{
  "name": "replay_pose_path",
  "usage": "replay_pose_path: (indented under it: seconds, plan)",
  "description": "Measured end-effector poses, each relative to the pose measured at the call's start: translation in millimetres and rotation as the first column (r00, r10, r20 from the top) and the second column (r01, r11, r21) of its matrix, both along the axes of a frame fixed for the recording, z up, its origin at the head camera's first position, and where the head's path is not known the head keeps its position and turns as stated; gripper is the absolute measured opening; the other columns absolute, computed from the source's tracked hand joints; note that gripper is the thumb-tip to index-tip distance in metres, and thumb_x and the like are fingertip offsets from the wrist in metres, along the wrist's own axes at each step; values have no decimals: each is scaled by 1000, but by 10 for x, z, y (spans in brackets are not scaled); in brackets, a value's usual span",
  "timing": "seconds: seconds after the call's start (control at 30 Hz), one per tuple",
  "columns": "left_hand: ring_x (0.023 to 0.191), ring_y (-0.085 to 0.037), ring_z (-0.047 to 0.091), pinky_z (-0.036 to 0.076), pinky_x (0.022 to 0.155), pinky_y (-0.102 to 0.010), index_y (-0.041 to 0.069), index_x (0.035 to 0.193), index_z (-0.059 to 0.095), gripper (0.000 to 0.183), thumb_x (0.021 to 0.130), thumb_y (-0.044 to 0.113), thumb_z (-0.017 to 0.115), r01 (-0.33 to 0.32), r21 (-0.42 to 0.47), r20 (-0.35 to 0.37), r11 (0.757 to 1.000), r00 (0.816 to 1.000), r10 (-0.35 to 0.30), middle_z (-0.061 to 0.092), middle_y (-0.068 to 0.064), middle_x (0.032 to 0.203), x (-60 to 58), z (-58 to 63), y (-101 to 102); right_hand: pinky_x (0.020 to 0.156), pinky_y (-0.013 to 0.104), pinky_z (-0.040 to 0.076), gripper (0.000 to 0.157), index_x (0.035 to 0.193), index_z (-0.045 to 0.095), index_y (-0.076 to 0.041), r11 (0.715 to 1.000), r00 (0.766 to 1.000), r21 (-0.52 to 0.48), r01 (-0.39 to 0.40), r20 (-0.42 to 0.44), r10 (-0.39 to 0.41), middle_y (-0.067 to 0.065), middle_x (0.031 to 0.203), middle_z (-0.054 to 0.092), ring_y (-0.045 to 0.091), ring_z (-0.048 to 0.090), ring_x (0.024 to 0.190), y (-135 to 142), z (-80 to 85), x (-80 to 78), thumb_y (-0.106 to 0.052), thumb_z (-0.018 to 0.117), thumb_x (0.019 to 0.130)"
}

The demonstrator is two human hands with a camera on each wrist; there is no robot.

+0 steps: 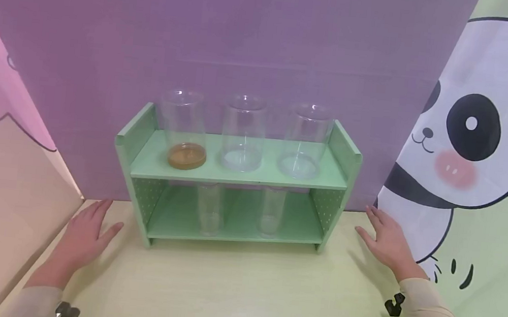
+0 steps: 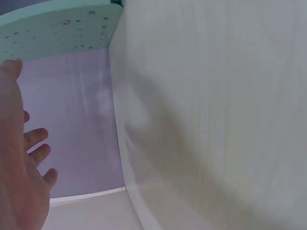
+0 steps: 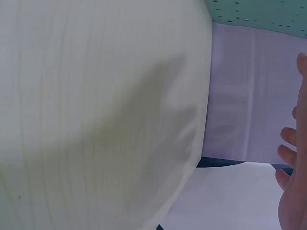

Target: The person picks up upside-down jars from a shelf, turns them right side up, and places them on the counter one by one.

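My left hand [image 1: 83,236] is held over the table to the left of a green two-tier shelf [image 1: 238,181], fingers straight and thumb spread. On the shelf's other side my right hand [image 1: 388,243] has the same relaxed pose, with nothing in it. Both hands are apart from the shelf. Its upper tier carries a clear jar with a brown base [image 1: 187,156], a clear jar in the middle [image 1: 243,137] and another clear jar at the right [image 1: 303,145]. Two slim clear cylinders, one left [image 1: 209,210] and one right [image 1: 271,214], stand on the lower tier.
A purple panel [image 1: 265,37] rises behind the shelf. The left wall [image 1: 8,181] bears a pink cartoon figure, the right one a panda drawing [image 1: 478,124]. Pale wood-grain table [image 1: 222,293] extends in front of the shelf. Perforated side panels [image 2: 57,31] close the shelf's ends.
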State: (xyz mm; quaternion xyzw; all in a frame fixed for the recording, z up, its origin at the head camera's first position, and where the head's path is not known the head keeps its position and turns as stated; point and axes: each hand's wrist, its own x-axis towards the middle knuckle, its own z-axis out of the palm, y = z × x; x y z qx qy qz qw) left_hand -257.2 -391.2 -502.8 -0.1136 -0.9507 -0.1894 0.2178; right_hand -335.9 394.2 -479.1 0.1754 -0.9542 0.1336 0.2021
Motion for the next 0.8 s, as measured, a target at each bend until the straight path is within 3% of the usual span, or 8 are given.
replay_pose_path:
  seconds: [0.1, 0.27, 0.33, 0.4, 0.5, 0.63, 0.73, 0.8]
  plan:
    - [142, -67, 38, 34, 110, -84, -14, 164, 31, 74, 114, 31, 60, 31, 134, 7, 991, 999, -32, 40, -45, 157, 2, 17, 24, 120, 75, 34, 75, 161, 45, 12, 995, 1000, -101, -19, 7, 20, 37, 163, 44, 61, 40, 149, -11, 3, -4, -37, 68, 109]
    - [140, -65, 44, 41, 106, -81, -12, 166, 28, 72, 114, 25, 62, 52, 308, 53, 950, 996, -72, 40, -41, 158, 29, 64, 98, 123, 77, 29, 75, 163, 38, 13, 957, 997, -289, -19, 69, 41, 41, 164, 38, 63, 33, 151, -53, 35, 7, -30, 68, 110]
    - [139, -62, 48, 51, 114, -59, -11, 166, 28, 71, 113, 21, 64, 61, 365, 62, 929, 994, -90, 42, -39, 159, 42, 85, 127, 124, 77, 28, 75, 164, 35, 14, 941, 994, -340, -5, 100, 41, 41, 164, 36, 63, 32, 152, -82, 66, 33, -29, 66, 111]
    - [138, -60, 49, 51, 114, -29, -10, 166, 29, 70, 113, 18, 64, 72, 421, 70, 904, 991, -112, 43, -37, 159, 51, 107, 153, 123, 77, 30, 75, 165, 32, 13, 924, 989, -383, 14, 139, 43, 41, 165, 35, 62, 32, 152, -123, 112, 69, -29, 65, 112]
    - [139, -28, 58, 39, 95, 2, -7, 167, 31, 67, 113, 14, 64, 74, 480, 75, 874, 989, -124, 46, -34, 159, 62, 122, 168, 122, 76, 33, 75, 167, 29, 12, 895, 980, -445, 32, 191, 60, 40, 166, 33, 61, 34, 152, -180, 162, 107, -29, 63, 114]
    - [125, 14, 47, 43, 96, 1, -6, 166, 34, 64, 112, 9, 65, 104, 545, 54, 832, 986, -158, 49, -31, 156, 81, 144, 188, 123, 73, 36, 75, 168, 28, 11, 851, 970, -523, 43, 227, 91, 38, 168, 32, 59, 36, 153, -213, 166, 102, -27, 63, 114]
    - [125, 15, 48, 47, 97, -1, -6, 165, 36, 63, 110, 6, 66, 128, 575, 33, 808, 983, -178, 52, -24, 153, 100, 168, 213, 123, 70, 37, 74, 169, 29, 9, 825, 965, -563, 46, 238, 109, 36, 171, 32, 57, 37, 154, -227, 161, 97, -26, 64, 114]
    - [126, 14, 50, 48, 97, -2, -6, 164, 37, 63, 110, 5, 67, 134, 586, 25, 800, 983, -183, 55, -10, 150, 104, 171, 221, 123, 68, 39, 74, 169, 30, 9, 816, 964, -577, 42, 238, 119, 35, 171, 33, 57, 39, 153, -245, 169, 101, -24, 65, 113]
